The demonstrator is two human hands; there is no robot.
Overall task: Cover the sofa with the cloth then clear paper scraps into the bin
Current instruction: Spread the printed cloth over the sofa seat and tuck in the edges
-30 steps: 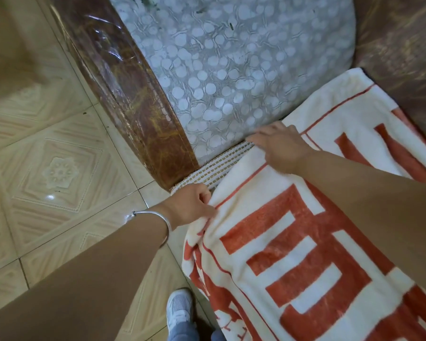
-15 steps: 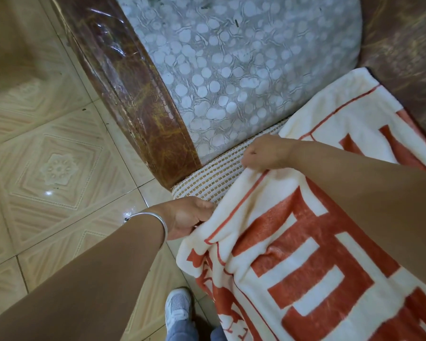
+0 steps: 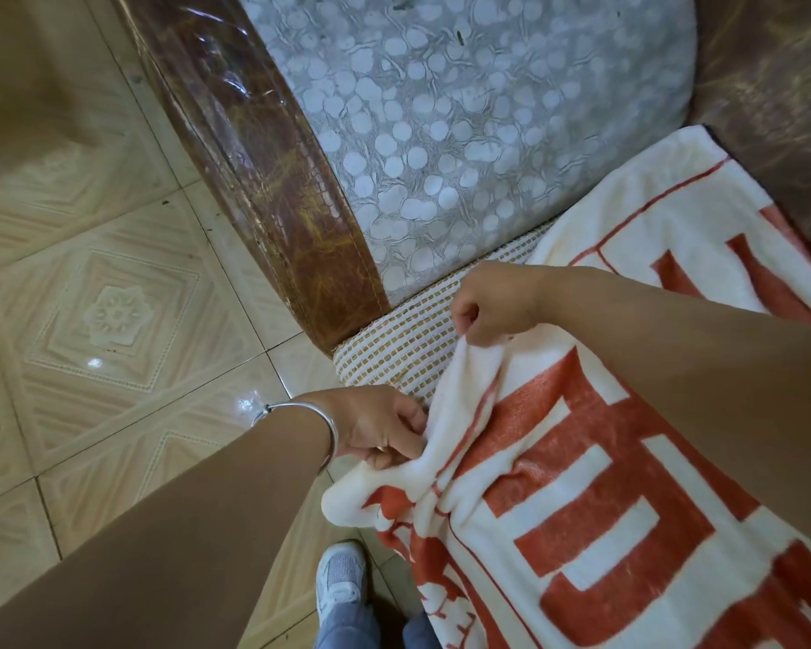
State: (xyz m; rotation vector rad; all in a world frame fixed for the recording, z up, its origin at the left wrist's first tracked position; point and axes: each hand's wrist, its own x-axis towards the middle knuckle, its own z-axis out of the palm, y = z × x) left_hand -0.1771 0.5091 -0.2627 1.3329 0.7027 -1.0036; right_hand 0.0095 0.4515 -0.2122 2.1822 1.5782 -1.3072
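Note:
A white fleece cloth (image 3: 595, 470) with red-orange block patterns lies over the sofa seat and hangs down its front. My left hand (image 3: 380, 430), a silver bangle on its wrist, pinches the cloth's left edge near the seat's front corner. My right hand (image 3: 492, 306) pinches the same edge farther back and lifts a small fold. A strip of the woven tan-and-white seat cover (image 3: 403, 339) shows between the cloth and the sofa arm. No paper scraps or bin are in view.
The sofa arm (image 3: 277, 171) has a glossy brown side and a grey dotted top (image 3: 441, 110). Brown sofa back (image 3: 778, 114) rises at the right. Beige patterned floor tiles (image 3: 104, 320) lie to the left. My grey shoe (image 3: 340, 578) stands below by the sofa front.
My right hand went from lying flat on the cloth to pinching its edge and pulling it back, baring more woven seat cover. My left hand kept its hold on the cloth edge and bunched it.

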